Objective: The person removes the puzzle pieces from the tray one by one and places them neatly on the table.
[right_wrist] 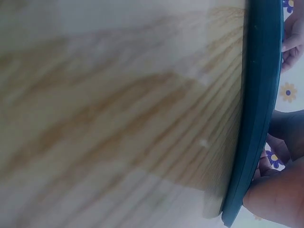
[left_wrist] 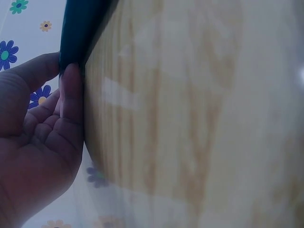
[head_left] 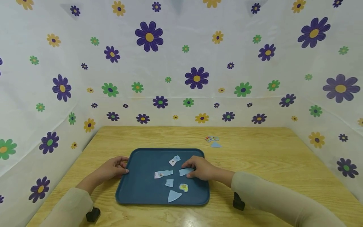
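Blue piece (head_left: 184, 172) between right-hand fingers (head_left: 188, 162)

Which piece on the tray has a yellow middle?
The small yellow piece, just above and right of the triangular piece in the head view. Only it shows yellow; the other pieces on the tray look largely pale blue.

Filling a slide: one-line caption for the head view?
Right hand grips a pale blue piece beside scattered pieces on a blue tray; left hand holds the tray's rim.
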`<state>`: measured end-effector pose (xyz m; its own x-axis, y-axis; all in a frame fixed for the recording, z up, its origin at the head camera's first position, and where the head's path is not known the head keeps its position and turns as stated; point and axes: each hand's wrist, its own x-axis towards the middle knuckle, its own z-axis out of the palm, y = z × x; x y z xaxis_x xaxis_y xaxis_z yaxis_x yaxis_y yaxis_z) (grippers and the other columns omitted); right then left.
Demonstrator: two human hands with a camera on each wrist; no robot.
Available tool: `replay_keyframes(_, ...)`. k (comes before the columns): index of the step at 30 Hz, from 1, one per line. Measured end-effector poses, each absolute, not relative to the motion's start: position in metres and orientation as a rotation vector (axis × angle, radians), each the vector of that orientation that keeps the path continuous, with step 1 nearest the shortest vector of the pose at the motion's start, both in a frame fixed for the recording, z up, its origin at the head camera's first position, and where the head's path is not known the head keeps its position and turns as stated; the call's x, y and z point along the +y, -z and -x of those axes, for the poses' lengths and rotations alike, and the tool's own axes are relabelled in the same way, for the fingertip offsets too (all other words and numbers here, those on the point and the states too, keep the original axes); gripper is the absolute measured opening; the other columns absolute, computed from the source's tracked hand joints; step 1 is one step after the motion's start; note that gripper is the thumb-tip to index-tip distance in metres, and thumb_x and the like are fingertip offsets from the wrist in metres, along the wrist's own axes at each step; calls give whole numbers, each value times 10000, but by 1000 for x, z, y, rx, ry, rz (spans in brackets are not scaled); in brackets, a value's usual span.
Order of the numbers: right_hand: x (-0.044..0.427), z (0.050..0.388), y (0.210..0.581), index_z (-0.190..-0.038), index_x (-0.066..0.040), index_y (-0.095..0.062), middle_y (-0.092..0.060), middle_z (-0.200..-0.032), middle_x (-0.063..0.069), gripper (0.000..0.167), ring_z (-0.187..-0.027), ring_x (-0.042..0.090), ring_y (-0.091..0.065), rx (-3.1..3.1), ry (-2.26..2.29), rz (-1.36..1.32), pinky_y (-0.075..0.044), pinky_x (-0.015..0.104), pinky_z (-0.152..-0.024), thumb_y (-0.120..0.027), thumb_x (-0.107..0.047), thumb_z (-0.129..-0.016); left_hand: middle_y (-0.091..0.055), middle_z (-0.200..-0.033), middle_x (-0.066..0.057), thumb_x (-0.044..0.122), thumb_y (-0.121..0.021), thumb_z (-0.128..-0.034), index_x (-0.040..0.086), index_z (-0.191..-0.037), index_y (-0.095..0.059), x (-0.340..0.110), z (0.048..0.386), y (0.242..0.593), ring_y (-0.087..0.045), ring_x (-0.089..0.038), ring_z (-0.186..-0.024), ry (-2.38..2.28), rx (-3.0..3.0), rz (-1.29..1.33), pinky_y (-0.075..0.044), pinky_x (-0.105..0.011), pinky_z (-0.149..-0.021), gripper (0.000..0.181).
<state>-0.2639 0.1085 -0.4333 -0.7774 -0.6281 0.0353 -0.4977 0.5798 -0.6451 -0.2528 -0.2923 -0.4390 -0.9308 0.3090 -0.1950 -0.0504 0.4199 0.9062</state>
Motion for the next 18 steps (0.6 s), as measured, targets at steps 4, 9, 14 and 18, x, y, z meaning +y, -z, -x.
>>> replay_keyframes(4,108,262,434,-1131,-105,-722,-546,-942,-24,306,-828,166,-465,2610,976,945,-404,300,-730,-770,-75,-829,-515,-973,-134,64,-666,-912,-114,-1405,-353,-292,252,439,-558,-236,-842,-1513,2347,-220,-520,-355,-716,611)
replay_keyframes(9,107,262,432,-1108,-123,-733,-568,-936,-45,276,-815,146,-476,2604,962,954,-416,288,-721,-761,-75,-838,-507,-969,-130,65,-664,-914,-113,-1408,-350,-292,253,439,-553,-236,-838,-1507,2353,-213,-517,-359,-713,612)
replay_keyframes(14,105,261,428,-1086,-119,-742,-609,-915,-53,258,-808,143,-495,2596,955,968,-428,284,-717,-760,-62,-835,-503,-970,-125,71,-662,-917,-112,-1411,-348,-292,252,438,-549,-236,-838,-1496,2362,-212,-514,-359,-711,613)
replay_keyframes(18,106,260,426,-1069,-112,-745,-606,-890,-50,247,-789,152,-488,2602,955,980,-421,287,-697,-764,-56,-829,-501,-969,-124,71,-660,-919,-115,-1411,-347,-291,252,438,-547,-236,-836,-1493,2363,-220,-514,-358,-709,612)
